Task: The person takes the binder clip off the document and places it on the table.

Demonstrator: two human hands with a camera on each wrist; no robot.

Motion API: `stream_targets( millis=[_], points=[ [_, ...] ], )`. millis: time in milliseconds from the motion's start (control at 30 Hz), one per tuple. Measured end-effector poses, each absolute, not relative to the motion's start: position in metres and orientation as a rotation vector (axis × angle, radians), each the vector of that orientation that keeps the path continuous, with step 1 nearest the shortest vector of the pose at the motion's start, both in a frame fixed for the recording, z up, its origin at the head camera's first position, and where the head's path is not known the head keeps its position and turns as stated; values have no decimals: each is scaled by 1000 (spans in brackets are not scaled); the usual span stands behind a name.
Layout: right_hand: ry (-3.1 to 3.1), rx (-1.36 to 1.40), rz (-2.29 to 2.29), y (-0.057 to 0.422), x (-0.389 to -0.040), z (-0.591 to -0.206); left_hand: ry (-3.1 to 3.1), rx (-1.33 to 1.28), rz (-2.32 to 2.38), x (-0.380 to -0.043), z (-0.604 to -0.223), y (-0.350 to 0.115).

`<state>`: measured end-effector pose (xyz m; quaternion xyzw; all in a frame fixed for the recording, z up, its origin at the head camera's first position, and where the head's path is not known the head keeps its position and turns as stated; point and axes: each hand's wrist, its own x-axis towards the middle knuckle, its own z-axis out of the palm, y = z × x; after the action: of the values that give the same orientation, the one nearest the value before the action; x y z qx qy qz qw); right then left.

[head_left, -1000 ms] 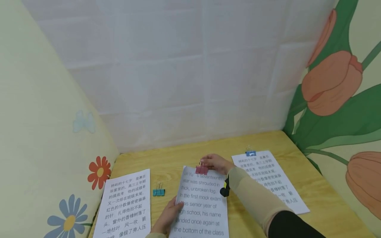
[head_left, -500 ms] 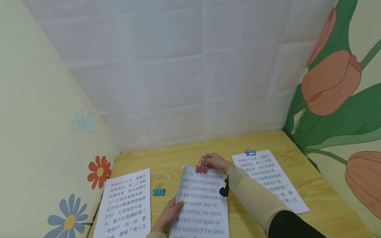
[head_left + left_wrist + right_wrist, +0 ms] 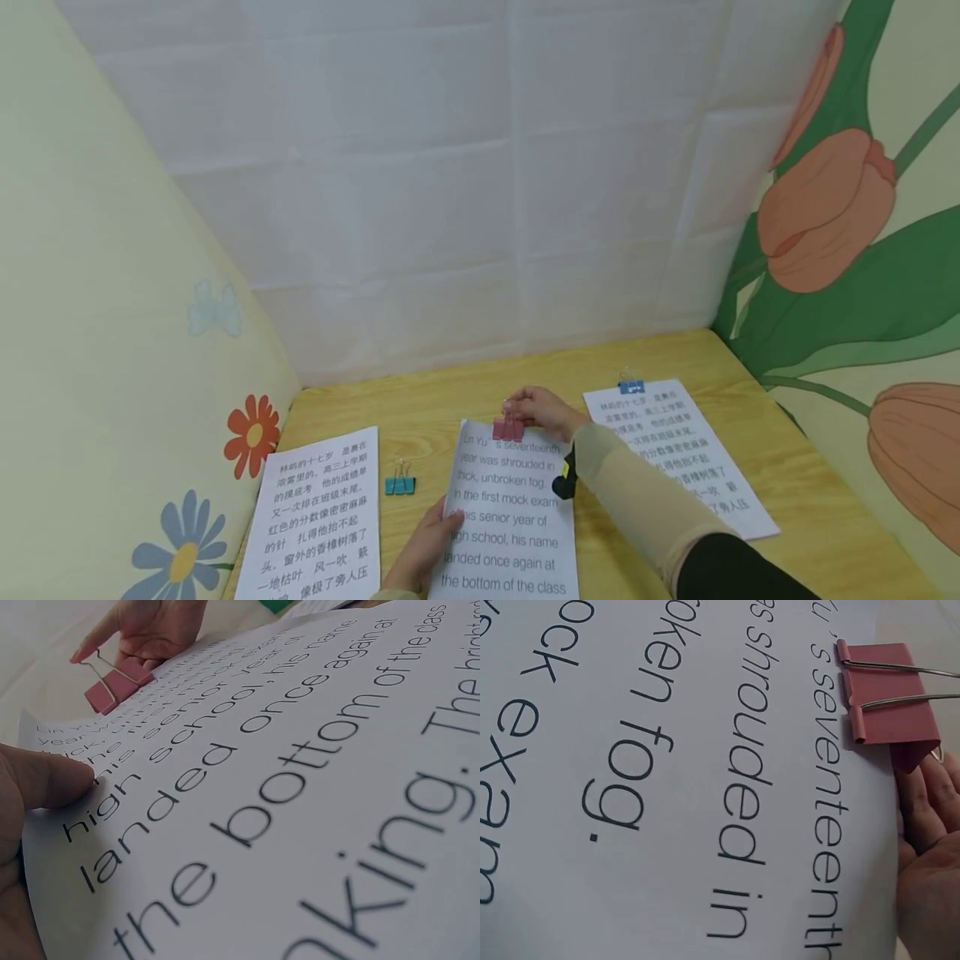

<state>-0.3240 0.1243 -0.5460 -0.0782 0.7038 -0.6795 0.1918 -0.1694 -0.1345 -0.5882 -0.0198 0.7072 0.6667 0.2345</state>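
Note:
A sheaf of white paper printed in English [image 3: 506, 521] lies at the front middle of the table. My left hand [image 3: 429, 540] grips its left edge, the thumb [image 3: 56, 780] flat on the print and the other fingers mostly hidden beneath. At the top edge, a pink binder clip [image 3: 508, 430] sits over the paper, its wire handles raised. My right hand [image 3: 546, 412] pinches the clip's handle from behind the top edge. In the right wrist view the clip's body [image 3: 889, 694] overlaps the paper's edge, with curled fingers [image 3: 926, 810] just below it.
A teal binder clip [image 3: 400, 485] stands left of the sheaf. Farther left lies a stack of Chinese-printed sheets [image 3: 318, 508]. On the right another such stack [image 3: 701, 450] has a blue binder clip [image 3: 632, 387] on its top edge. A white sheet backdrop [image 3: 480, 208] rises behind the table.

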Motion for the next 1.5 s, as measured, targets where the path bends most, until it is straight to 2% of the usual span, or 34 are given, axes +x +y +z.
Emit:
stream_targets(
  millis=[1500],
  points=[
    [1942,21,-2178,123,-330,-536,1995,6,1807,-167,-590,-140]
  ],
)
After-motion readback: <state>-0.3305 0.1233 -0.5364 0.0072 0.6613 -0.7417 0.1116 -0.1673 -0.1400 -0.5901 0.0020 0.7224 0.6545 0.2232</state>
